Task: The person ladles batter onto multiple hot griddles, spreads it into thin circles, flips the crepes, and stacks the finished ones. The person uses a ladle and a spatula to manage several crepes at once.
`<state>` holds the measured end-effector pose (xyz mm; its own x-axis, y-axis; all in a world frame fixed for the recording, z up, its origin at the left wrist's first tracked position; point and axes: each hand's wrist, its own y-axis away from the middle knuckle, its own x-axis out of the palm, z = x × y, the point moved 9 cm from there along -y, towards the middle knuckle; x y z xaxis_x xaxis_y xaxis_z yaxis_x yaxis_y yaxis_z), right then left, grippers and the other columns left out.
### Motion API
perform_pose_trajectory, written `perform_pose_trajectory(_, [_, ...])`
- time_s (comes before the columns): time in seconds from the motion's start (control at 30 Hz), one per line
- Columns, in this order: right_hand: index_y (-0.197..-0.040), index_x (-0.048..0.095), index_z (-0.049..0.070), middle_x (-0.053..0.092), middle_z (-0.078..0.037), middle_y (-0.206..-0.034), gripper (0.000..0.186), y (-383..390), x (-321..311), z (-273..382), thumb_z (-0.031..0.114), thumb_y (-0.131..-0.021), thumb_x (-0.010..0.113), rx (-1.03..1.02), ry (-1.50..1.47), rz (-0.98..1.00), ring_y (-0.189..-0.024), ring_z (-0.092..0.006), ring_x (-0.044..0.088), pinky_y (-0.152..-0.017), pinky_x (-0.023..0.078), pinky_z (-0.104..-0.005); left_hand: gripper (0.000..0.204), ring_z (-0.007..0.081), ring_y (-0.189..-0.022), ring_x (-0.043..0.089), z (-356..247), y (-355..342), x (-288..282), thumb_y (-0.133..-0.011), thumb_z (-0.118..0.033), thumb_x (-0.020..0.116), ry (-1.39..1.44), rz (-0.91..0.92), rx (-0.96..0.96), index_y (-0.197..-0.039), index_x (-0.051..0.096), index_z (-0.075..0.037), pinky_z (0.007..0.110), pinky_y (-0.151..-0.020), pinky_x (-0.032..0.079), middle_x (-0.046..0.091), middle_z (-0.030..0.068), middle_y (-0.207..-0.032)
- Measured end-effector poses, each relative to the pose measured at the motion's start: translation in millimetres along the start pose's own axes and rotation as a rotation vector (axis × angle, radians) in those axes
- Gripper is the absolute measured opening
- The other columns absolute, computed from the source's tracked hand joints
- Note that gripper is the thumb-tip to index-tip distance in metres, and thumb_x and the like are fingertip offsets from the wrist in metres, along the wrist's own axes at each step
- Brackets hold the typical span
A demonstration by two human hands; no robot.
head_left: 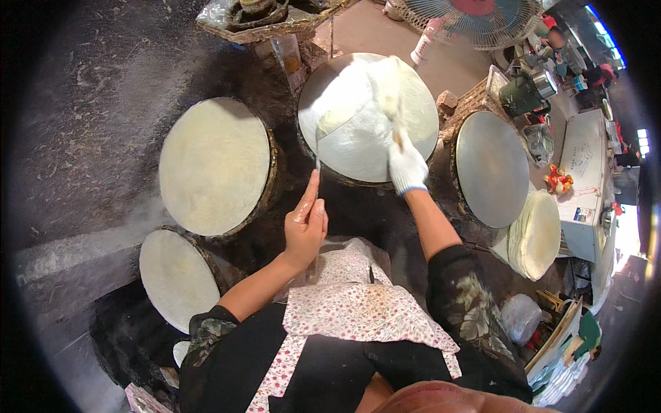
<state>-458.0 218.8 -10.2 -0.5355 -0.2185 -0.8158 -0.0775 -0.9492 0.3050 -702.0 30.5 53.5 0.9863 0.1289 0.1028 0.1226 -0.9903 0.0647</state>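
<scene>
1. Dark, stained floor (96,158) all round, with round griddles ranged in an arc before the floral apron (368,313), presumably to be within reach of both arms.
2. Straight ahead, the central griddle (423,113), brightly lit. On top of it, a pale, pliable mass (342,118), blurred toward the right; whether sheet or dough, impossible to tell.
3. Right hand (407,165) in a white knitted glove, over the griddle's near right part. Fingers gathered close at the lower end of the mass, perhaps pinching it, but too blurred to be sure. Glove probably worn against heat.
4. Left hand (306,230) bare, just short of the near rim, index finger extended, thumb raised beside it, other fingers curled. Thin strip (317,150) running from the fingertip toward the mass; tool or strand, and how gripped, impossible to tell.
5. To the left, a pale-coated griddle (215,166); to the right, a bare grey griddle (492,168). Near the latter, a stack of pale rounds (540,237), likely kept off the griddles to stay flat together.
6. Beyond, a caged fan (475,20), probably for cooling.
</scene>
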Motion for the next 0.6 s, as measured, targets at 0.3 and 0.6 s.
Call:
perform_pose_trajectory(0.3, [-0.151,0.052,0.034,0.074,-0.027,-0.104,0.048,-19,-20,-11,0.04,-0.103,0.051,-0.101,0.087,-0.116,-0.093,-0.0459,0.073,-0.086,0.055,-0.054,0.055,0.0021,-0.051,0.038,-16,12,13,-0.112,-0.007,0.045,-0.081,-0.125,0.091,-0.166,0.033,-0.01,0.02,-0.047,0.035,0.047,-0.0047,-0.063])
perform_pose_trajectory(0.6, [-0.145,0.057,0.033,0.075,-0.024,-0.097,0.045,-51,-63,-49,0.042,-0.101,0.051,-0.292,0.084,-0.093,-0.089,-0.0438,0.073,-0.084,0.057,-0.0517,0.054,0.0028,-0.051,0.039,-25,19,99,-0.112,-0.007,0.046,-0.142,-0.228,0.108,-0.165,0.034,-0.008,0.02,-0.048,0.035,0.048,-0.0028,-0.062])
